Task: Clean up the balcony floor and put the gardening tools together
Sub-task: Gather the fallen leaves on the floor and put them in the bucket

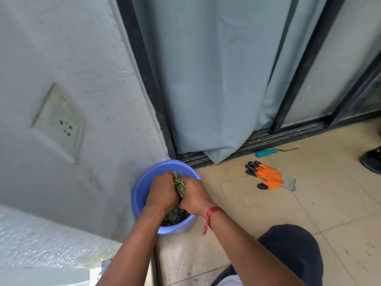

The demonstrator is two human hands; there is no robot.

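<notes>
A blue plastic bucket [142, 186] stands on the balcony floor against the wall corner. Over its mouth my left hand [161, 189] and my right hand [194, 198] together grip a bunch of dry green leaves [179, 185] squeezed between them. More dark leaves [175, 217] lie inside the bucket under my wrists. An orange gardening glove with black claw tips [270, 176] lies flat on the tiles to the right. Beyond it a hand tool with a teal handle [266, 153] rests beside the door track.
A grey curtain [216, 79] hangs behind black sliding-door frames, its hem spilling over the track. A wall socket [59, 122] is set in the white wall at left. A dark shoe [372, 159] shows at the right edge. My dark-trousered knee [294, 250] is at bottom right.
</notes>
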